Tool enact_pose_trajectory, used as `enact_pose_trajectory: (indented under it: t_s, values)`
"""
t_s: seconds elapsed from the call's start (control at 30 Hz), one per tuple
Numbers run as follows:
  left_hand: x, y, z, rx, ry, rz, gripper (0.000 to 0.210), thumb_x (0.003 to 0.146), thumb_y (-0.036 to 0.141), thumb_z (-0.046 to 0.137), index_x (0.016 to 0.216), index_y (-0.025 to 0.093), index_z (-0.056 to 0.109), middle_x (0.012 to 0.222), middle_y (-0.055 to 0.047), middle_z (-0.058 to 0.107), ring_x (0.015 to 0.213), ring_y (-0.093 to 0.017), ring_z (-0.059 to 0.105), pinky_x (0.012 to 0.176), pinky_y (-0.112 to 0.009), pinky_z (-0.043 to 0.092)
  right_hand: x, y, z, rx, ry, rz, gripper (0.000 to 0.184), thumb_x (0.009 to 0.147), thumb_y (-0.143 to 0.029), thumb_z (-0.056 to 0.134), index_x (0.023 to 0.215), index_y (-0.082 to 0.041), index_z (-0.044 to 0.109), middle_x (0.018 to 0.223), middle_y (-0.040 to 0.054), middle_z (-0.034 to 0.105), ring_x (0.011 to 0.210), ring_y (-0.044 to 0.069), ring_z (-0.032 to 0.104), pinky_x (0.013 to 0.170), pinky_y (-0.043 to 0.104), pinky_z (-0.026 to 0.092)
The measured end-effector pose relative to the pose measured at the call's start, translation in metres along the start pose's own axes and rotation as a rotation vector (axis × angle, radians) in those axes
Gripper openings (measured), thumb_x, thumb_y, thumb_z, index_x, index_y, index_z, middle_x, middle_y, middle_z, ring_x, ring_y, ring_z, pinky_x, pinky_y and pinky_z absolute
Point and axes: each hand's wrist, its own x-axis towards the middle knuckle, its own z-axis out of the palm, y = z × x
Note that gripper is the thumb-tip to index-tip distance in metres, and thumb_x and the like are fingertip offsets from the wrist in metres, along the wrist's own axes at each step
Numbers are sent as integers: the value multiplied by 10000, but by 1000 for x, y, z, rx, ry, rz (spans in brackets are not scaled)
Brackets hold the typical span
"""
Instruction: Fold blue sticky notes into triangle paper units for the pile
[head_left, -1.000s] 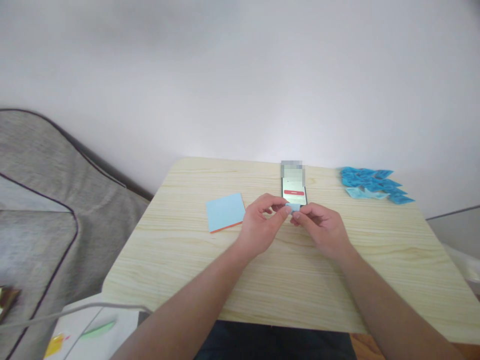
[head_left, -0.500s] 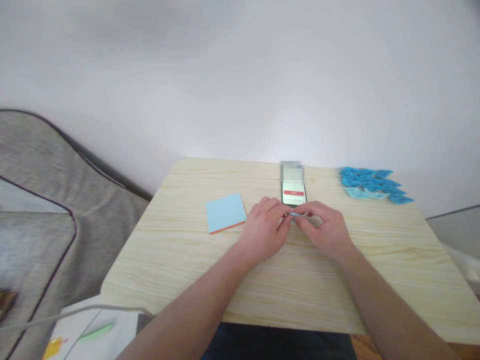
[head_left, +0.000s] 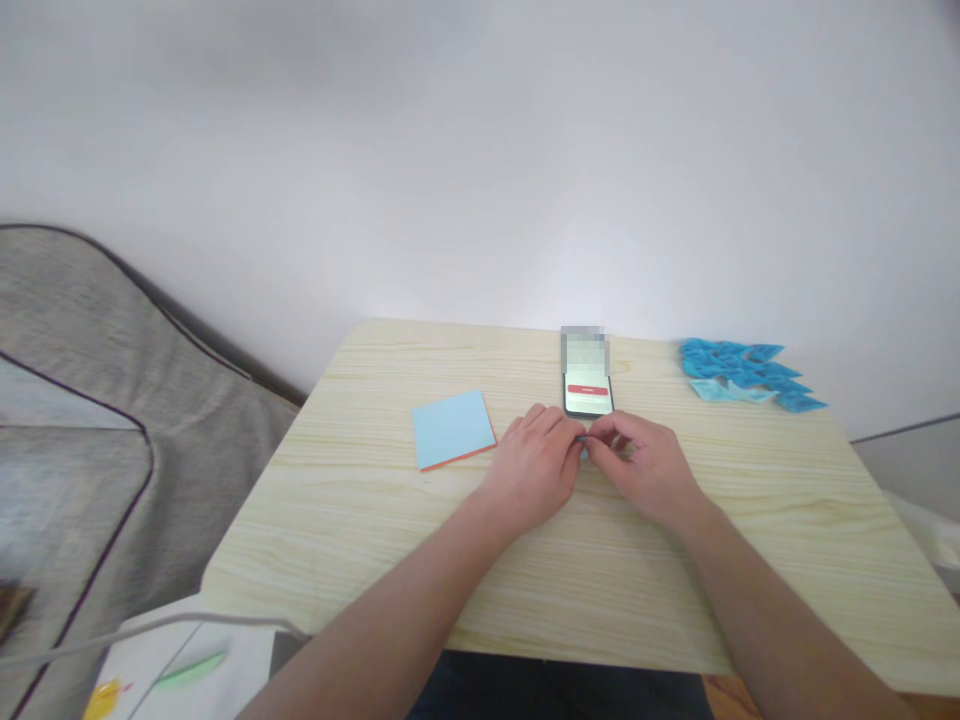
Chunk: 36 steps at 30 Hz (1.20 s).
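Looking down from the head camera, a light wooden table [head_left: 375, 540] fills the lower half of the view, with a plain white wall behind it. Both bare forearms reach in from the bottom edge and meet near the table's middle. The left hand [head_left: 534, 468] and the right hand [head_left: 645, 468] rest low on the wood, knuckles up, their fingertips touching. Between them sits a small folded piece of blue paper [head_left: 583, 441], almost wholly hidden; only a sliver shows. The fingers of both hands are curled closed and pinch or press it from either side, so neither hand is nearer. Its long axis cannot be made out.

Just beyond the fingertips lies a phone [head_left: 587, 382], screen lit, its long side pointing away from the person. To the left, near the left hand, is a square pad of blue notes [head_left: 452, 428]. At the far right corner, well apart, lies a heap of folded blue paper shapes [head_left: 742, 372]. A grey cushion [head_left: 90, 400] sits left of the table.
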Motion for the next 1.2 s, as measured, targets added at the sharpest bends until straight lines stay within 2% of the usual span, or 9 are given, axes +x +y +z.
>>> enact_pose_trajectory:
  t_s: [0.37,0.63,0.8,1.2]
  values:
    - [1,-3,4,-135,24,-29,152,970,201,513,999,213,662,1001,-64,685,993,-226,579,871,-378,493,0,0,-1,-108,46,-102,44,858,-210,638,836,-219,675,802,0,685,752,167,622,702,299,462]
    - [2,-8,9,-229,99,-106,115,938,196,568,969,213,677,980,-47,715,980,-219,608,851,-369,506,0,2,-1,-121,40,-145,73,872,-208,611,835,-235,668,816,20,690,770,189,632,731,320,485]
    - [3,-11,7,-262,115,-140,132,930,185,576,995,212,688,961,-39,714,963,-209,614,843,-357,514,0,4,-1,-160,33,-125,60,857,-210,616,826,-233,663,810,19,685,765,188,625,723,320,481]
    - [3,-10,7,-171,108,-146,122,900,209,626,998,226,696,993,-41,706,1011,-231,597,877,-388,489,0,6,1,-142,19,-53,102,828,-199,635,898,-237,699,868,11,715,792,187,647,733,322,492]
